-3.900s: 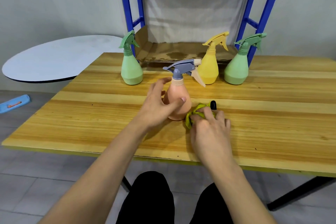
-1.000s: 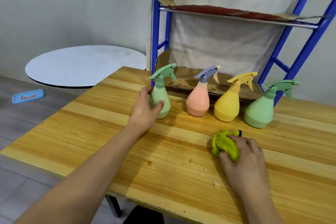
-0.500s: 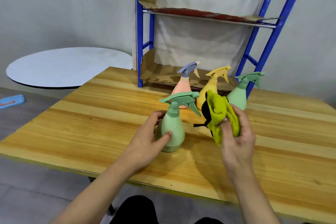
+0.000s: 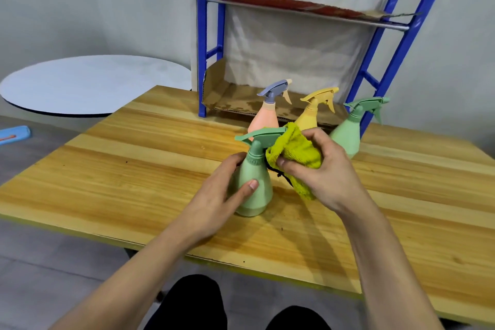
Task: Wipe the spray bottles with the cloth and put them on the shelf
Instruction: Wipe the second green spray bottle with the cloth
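My left hand (image 4: 223,193) is wrapped around the belly of the green bottle (image 4: 254,187), thumb across the front and fingers curled behind it, while the bottle stands upright on the table (image 4: 134,169) near the front edge. My right hand (image 4: 325,177) has the cloth (image 4: 294,153) bunched between thumb and fingers and presses it against the bottle's neck, just under the trigger head.

The risk I see is the bottle tipping. It is wide at the base but narrow and top-heavy at the sprayer, and I am pushing sideways high up; if my left grip slackens on that smooth plastic, it may slide or topple toward the table edge. The loose tail of cloth hanging below my palm could also snag the trigger or drag against the bottles behind.

The cloth is a fluffy yellow-green towel with a dark hem, soft and easily crumpled. The bottle is matte pastel plastic, pear-shaped, with a hard angular sprayer. Behind it stand a pink bottle (image 4: 263,120), a yellow bottle (image 4: 310,115) and a second green bottle (image 4: 348,134), all at the foot of the shelf (image 4: 202,61), a blue metal frame lined with worn cardboard. The table is varnished wood with long grain.
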### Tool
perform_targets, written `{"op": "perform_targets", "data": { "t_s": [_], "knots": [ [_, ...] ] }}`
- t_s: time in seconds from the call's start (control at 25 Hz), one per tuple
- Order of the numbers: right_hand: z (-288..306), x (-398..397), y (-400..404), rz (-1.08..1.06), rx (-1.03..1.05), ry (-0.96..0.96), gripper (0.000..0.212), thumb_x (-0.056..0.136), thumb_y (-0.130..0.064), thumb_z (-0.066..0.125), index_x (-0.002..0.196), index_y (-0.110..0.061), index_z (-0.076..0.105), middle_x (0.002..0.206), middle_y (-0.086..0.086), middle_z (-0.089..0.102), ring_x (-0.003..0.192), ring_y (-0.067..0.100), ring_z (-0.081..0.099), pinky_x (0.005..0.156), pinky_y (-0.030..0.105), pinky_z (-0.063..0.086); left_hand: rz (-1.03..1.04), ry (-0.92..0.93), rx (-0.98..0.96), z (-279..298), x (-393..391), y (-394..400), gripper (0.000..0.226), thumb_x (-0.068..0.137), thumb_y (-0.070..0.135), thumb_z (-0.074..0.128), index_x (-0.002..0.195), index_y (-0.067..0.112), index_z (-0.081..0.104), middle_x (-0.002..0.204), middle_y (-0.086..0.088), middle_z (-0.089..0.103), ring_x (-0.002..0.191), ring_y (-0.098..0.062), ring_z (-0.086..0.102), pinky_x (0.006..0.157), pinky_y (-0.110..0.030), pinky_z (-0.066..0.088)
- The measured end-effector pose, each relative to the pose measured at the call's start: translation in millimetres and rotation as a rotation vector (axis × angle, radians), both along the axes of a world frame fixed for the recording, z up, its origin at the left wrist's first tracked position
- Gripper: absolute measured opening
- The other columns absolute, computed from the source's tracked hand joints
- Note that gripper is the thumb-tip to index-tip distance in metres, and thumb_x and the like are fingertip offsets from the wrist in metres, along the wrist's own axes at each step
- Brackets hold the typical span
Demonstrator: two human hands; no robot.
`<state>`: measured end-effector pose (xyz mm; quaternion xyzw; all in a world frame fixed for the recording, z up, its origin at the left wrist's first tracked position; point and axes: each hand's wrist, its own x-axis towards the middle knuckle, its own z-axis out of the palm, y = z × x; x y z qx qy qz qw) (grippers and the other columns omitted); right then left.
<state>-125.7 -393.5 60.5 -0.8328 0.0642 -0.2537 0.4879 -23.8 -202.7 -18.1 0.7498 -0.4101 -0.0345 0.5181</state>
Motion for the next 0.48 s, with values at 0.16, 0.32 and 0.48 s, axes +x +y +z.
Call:
{"op": "perform_targets", "data": {
  "t_s": [0.16, 0.32, 0.48],
  "knots": [
    [-20, 5, 17, 0.008, 0.057, -0.076, 0.024, 0.084, -0.017, 0.077, 0.106, -0.023, 0.07, 0.092, -0.007, 0.076, 0.086, 0.012, 0.071, 0.076, 0.024, 0.054, 0.009, -0.049, 0.012, -5, 2, 0, 0.054, 0.1, 0.047, 0.055, 0.148, 0.027, 0.042, 0.141, 0.012, 0.056, 0.129, -0.002, 0.054, 0.109, -0.039, 0.049],
    [-37, 4, 16, -0.104, 0.032, -0.172, 0.018, 0.088, -0.024, 0.073, 0.105, -0.021, 0.07, 0.089, -0.003, 0.075, 0.081, 0.018, 0.07, 0.074, 0.031, 0.056, 0.037, -0.108, -0.007, -13, 2, -4, 0.053, 0.101, 0.046, 0.055, 0.147, 0.022, 0.043, 0.141, 0.008, 0.055, 0.129, -0.006, 0.054, 0.107, -0.04, 0.049],
    [-40, 0, 19, -0.098, 0.068, -0.211, 0.016, 0.089, -0.018, 0.073, 0.104, -0.021, 0.07, 0.091, -0.002, 0.075, 0.084, 0.016, 0.07, 0.076, 0.031, 0.055, 0.033, -0.106, -0.023, -17, 3, -5, 0.054, 0.102, 0.049, 0.053, 0.149, 0.024, 0.042, 0.142, 0.007, 0.054, 0.132, -0.008, 0.053, 0.108, -0.044, 0.049]
  ]
}}
